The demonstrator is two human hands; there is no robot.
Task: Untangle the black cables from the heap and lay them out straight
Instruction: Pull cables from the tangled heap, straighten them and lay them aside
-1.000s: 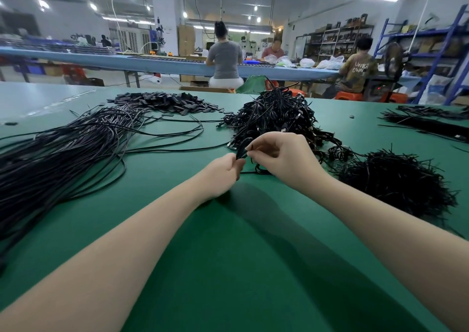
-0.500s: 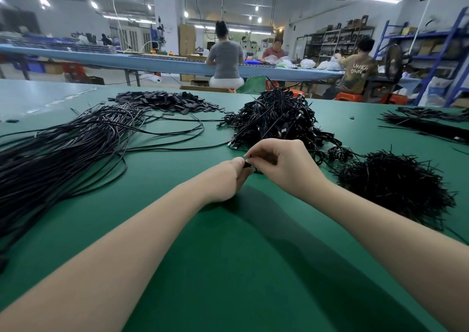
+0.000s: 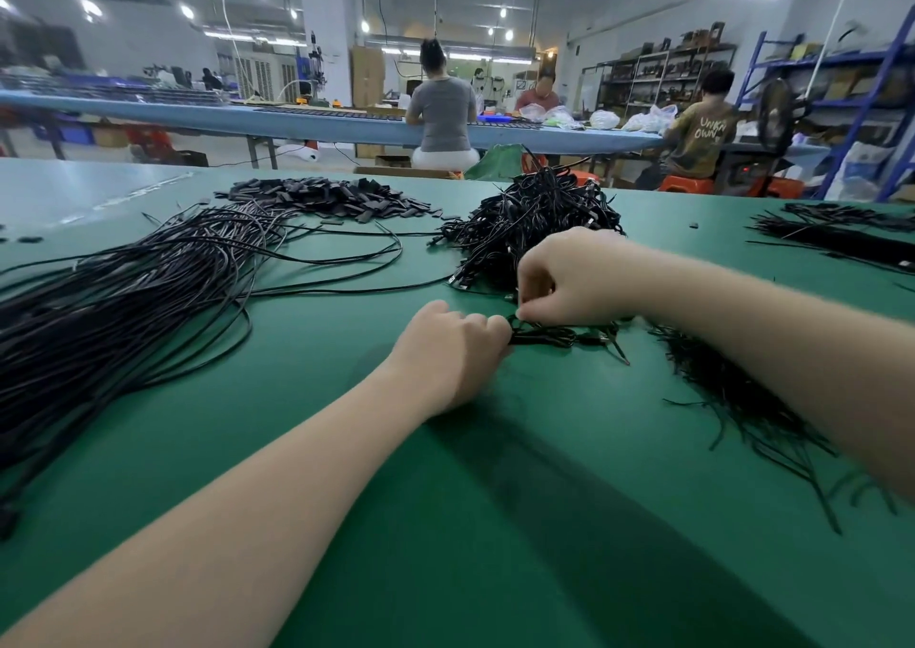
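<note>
Both hands lowered to table [image 3: 544,523]; left hand [image 3: 453,350], right hand [image 3: 569,276] pinching small cable bundle [image 3: 554,335]

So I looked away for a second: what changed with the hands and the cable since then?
The hands have parted a little: the right hand now sits further right, the left hand nearer. Between them a coiled cable now lies on the green table, both hands still pinching it. The tangled heap and the laid-out cables stayed put.
</note>
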